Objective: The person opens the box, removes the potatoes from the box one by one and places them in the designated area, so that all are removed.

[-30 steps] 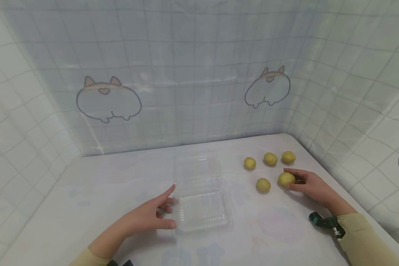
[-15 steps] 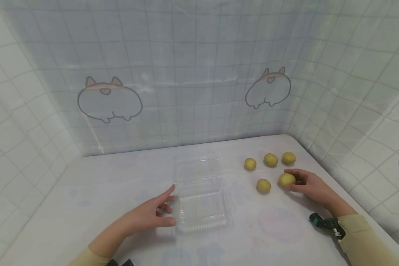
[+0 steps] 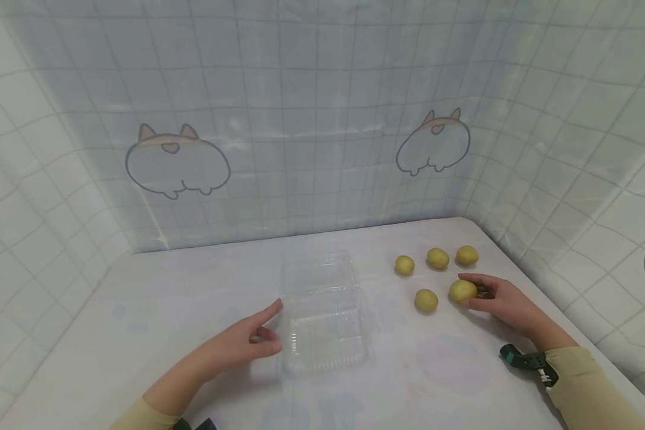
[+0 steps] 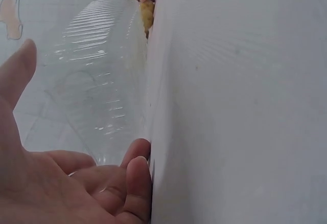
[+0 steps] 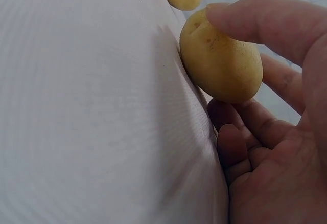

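Note:
A clear plastic clamshell box [image 3: 328, 361] lies unfolded on the white table, its lid [image 3: 318, 272] toward the back. My left hand [image 3: 239, 343] is at the box's left side, index finger stretched toward its back corner, thumb lower down. In the left wrist view the thumb stands away from the ridged box wall [image 4: 94, 29], and fingertips [image 4: 138, 175] rest low by the box's edge. My right hand [image 3: 502, 304] holds a yellow potato [image 3: 463, 291] on the table; the right wrist view has the thumb over this potato [image 5: 219, 60] and fingers underneath.
Several more potatoes lie near the right hand: one to its left [image 3: 426, 300], and others farther back [image 3: 405, 265], [image 3: 438, 258], [image 3: 467, 255]. A grid-patterned curtain [image 3: 312, 149] surrounds the table at the back and sides.
My left thumb has moved up along the box's side and the fingers below the index have drawn in. The box has shifted slightly. The right hand stays on the same potato.

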Available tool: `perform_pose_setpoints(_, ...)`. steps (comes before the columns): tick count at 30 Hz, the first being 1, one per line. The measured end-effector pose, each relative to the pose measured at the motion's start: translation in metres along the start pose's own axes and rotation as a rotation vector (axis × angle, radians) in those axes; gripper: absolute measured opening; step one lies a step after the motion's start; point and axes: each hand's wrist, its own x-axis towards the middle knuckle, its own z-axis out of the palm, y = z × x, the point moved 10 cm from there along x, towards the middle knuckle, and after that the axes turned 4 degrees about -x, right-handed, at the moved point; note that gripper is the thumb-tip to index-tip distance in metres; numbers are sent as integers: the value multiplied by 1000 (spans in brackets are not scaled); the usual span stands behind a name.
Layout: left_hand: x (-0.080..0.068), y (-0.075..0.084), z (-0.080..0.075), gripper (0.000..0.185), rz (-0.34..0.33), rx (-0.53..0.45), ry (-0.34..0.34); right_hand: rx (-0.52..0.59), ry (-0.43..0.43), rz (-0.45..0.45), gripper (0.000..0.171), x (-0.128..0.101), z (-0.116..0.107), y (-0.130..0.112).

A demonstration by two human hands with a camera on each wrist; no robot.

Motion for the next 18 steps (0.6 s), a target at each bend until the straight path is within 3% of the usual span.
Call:
perform_pose_setpoints(9,2,3,-4,70,-19,-103,52,14,19,-7,61,1,1,3)
perform_pose_setpoints(18,-2,8,-7,62,-4,-122,86,34,-1,-5,62,1,2,4)
